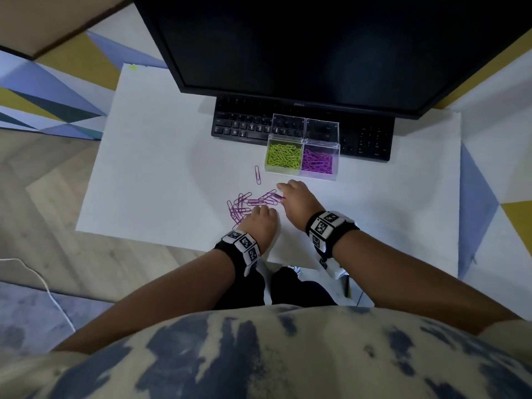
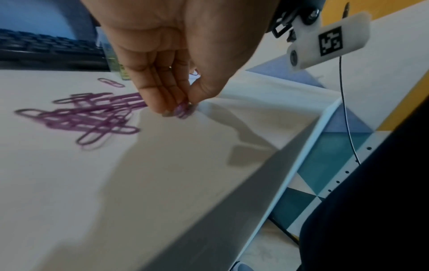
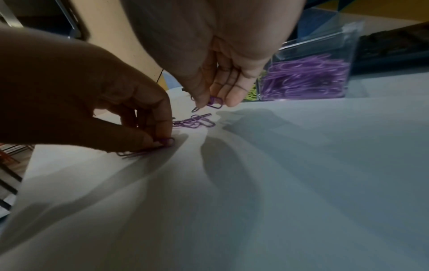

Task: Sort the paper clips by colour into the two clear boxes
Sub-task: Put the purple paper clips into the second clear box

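Observation:
A loose pile of purple paper clips (image 1: 247, 204) lies on the white table (image 1: 149, 182), with one single purple clip (image 1: 257, 174) apart behind it. My left hand (image 1: 260, 218) pinches purple clips (image 2: 183, 110) at the pile's near edge. My right hand (image 1: 293, 200) pinches a purple clip (image 3: 214, 102) at the pile's right end. Behind stand two clear boxes with raised lids: the left box (image 1: 283, 156) holds green clips, the right box (image 1: 318, 164) holds purple clips (image 3: 306, 78).
A black keyboard (image 1: 365, 139) lies behind the boxes under a dark monitor (image 1: 316, 47). The table's front edge (image 2: 301, 146) runs close to my left wrist. A white cable (image 1: 43, 283) trails on the floor at the left.

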`<state>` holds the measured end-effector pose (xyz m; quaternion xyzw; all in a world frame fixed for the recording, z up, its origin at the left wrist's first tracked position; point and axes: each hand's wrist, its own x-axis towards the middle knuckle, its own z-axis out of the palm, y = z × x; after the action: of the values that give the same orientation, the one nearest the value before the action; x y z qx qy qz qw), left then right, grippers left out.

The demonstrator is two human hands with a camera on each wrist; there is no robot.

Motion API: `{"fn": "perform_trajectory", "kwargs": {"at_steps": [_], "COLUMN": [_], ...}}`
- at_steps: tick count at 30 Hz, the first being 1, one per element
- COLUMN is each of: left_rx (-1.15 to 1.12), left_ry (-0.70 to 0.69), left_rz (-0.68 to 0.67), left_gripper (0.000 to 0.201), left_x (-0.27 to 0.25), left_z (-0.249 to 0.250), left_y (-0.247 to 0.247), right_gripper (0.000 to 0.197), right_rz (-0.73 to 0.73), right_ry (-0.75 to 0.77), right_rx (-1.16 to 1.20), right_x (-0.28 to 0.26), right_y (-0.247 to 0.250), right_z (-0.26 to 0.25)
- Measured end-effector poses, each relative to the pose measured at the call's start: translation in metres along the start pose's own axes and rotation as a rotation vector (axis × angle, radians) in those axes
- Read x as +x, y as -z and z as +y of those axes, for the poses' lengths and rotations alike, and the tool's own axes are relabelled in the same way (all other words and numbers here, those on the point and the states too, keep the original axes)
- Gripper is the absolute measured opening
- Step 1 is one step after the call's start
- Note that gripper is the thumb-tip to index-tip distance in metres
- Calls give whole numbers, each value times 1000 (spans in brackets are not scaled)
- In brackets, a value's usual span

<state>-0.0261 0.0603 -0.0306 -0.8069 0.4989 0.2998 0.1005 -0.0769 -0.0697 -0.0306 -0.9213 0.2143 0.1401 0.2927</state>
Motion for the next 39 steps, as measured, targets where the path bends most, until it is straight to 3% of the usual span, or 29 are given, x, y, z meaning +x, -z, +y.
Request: {"fn": "perform_trajectory", "kwargs": {"at_steps": [3, 8, 14, 16, 19, 23, 25, 29, 32, 35, 39], "left_rx": [-4, 3, -7, 2, 28, 97, 116, 119, -10, -154, -183], "left_ry": [32, 4, -28, -31, -56, -77, -89, -109, -55, 19, 21], "left_rz": [41, 145, 117, 102, 96, 87, 91, 103, 104, 92, 63], "left_gripper": [32, 33, 57, 55, 43, 42, 45, 39, 37, 38, 42], "left_x": [-3, -5, 6, 8, 11, 13, 16, 22, 28, 33, 37], "left_z": [-19, -59, -66, -65, -64, -65, -66, -68, -68, -69, -70], "left_y": [8, 19, 26, 24, 20, 21, 21, 22, 25, 26, 26], "right_gripper": [49, 35, 12, 8, 14, 21, 7, 9, 9, 17, 19], "right_rz": [-57, -94, 23, 50, 8, -10, 19, 182, 345, 330, 237], "right_ry": [4, 49, 79, 67, 73, 38, -61, -201, -293, -307, -284], "right_rx": [-84, -186, -288, -296, -293, -200, -66, 180, 261, 167, 82], "right_x": [19, 22, 14, 12, 8, 4, -1, -19, -23, -8, 16], "right_y": [-3, -15, -21, -22, -21, -27, -14, 26, 60, 88, 95], "right_z": [-9, -16, -17, -18, -18, -10, -12, -3, 16, 32, 35]}}
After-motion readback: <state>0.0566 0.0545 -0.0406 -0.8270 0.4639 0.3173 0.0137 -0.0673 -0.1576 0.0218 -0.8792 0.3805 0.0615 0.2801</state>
